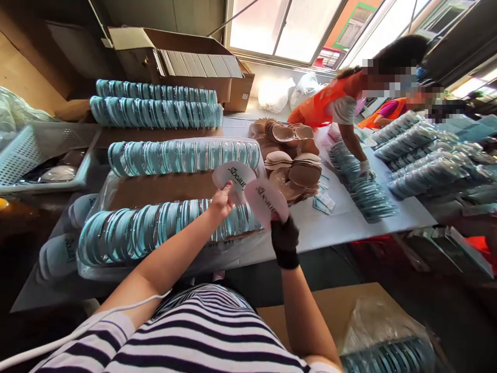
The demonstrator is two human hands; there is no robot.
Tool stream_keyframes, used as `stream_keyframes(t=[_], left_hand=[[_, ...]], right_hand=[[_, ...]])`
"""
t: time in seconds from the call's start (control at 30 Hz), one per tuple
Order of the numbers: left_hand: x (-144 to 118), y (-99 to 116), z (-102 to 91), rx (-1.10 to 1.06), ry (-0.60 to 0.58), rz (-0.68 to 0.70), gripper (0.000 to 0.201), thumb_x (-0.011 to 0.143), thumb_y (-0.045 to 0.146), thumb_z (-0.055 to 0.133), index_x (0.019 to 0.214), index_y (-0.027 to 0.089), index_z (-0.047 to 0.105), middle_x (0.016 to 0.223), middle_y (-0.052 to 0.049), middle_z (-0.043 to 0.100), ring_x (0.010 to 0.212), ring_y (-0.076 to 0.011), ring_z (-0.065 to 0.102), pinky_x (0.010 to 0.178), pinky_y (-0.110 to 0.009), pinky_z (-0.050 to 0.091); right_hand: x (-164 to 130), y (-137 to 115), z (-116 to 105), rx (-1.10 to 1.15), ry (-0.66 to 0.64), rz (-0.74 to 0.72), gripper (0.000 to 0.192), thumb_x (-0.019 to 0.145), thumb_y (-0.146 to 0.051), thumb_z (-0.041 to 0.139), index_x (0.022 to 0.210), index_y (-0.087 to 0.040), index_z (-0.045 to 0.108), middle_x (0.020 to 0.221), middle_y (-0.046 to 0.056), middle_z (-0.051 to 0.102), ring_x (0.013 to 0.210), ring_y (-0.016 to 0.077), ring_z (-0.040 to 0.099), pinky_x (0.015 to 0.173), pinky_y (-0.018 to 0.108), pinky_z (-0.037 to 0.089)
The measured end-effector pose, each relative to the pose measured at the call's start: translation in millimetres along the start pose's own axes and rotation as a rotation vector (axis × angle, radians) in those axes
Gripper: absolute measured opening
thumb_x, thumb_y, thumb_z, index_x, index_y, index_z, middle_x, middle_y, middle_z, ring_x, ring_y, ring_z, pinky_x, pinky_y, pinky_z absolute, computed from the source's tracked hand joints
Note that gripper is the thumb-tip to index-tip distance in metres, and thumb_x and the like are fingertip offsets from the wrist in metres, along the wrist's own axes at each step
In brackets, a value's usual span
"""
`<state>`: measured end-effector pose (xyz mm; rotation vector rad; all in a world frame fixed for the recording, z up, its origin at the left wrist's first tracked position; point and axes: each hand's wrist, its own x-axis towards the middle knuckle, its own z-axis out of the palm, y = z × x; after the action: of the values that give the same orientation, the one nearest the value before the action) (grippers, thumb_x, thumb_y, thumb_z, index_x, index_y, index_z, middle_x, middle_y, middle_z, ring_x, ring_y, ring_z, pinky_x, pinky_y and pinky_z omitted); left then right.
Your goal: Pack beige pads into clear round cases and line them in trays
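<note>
My bare left hand (pixel 222 201) pinches the lower edge of a white oval card (pixel 230 175) with dark lettering. In a dark fingerless glove, my right hand (pixel 284 235) grips a similar rounded card (pixel 266 201), pinkish in the light, by its lower end. The two cards are side by side in front of me, their near edges almost meeting. Just beyond them sits a pile of tan, cup-shaped pads (pixel 305 168). Under my left forearm runs a row of pale-blue packs in clear plastic (pixel 128 235), standing on edge.
More rows of blue packs (pixel 155 111) stand behind, near a carton of upright cards (pixel 198 63). A white basket (pixel 83 150) is at left. Across the table, a co-worker in an orange vest (pixel 318 106) reaches a gloved hand (pixel 366 171) to packs. Small printed slips (pixel 323 202) lie nearby.
</note>
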<state>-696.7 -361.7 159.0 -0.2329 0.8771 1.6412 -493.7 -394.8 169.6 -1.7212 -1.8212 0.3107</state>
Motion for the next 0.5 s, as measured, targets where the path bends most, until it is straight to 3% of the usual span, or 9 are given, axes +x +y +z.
stream_keyframes(t=[0.1,0.2,0.37,0.5], left_hand=[[8,11,-8.1,-0.021,-0.011,-0.015,0.026,0.094,0.018,0.058,0.119,0.020,0.063,0.111,-0.006,0.074,0.097,-0.0163,0.071,0.091,-0.033,0.058],[13,11,-12.7,-0.034,-0.061,-0.063,0.025,0.095,0.021,0.056,0.119,0.021,0.063,0.115,-0.006,0.072,0.100,-0.0173,0.070,0.093,-0.037,0.057],[13,5,-11.8,-0.052,-0.073,-0.044,0.027,0.095,0.016,0.056,0.120,0.020,0.063,0.114,-0.005,0.073,0.099,-0.0121,0.070,0.091,-0.024,0.055],[12,7,-14.8,-0.075,-0.092,-0.046,0.028,0.095,0.016,0.055,0.122,0.020,0.063,0.115,-0.005,0.073,0.095,-0.0111,0.071,0.092,-0.024,0.055]], right_hand=[[-54,21,-15,-0.145,-0.198,-0.123,0.045,0.091,-0.047,0.038,0.092,-0.017,0.071,0.074,0.012,0.071,0.063,0.0228,0.064,0.054,0.028,0.040],[-89,24,-10,-0.247,-0.302,-0.152,0.043,0.094,-0.042,0.035,0.093,-0.018,0.071,0.072,0.010,0.071,0.060,0.0203,0.063,0.052,0.027,0.038],[-81,-14,37,-0.360,-0.416,-0.170,0.037,0.098,-0.032,0.035,0.107,-0.016,0.067,0.086,0.012,0.074,0.074,0.0206,0.069,0.061,0.026,0.041],[-66,-35,65,-0.400,-0.525,-0.139,0.033,0.099,-0.032,0.040,0.120,-0.016,0.059,0.087,0.011,0.074,0.075,0.0215,0.069,0.062,0.026,0.042]])
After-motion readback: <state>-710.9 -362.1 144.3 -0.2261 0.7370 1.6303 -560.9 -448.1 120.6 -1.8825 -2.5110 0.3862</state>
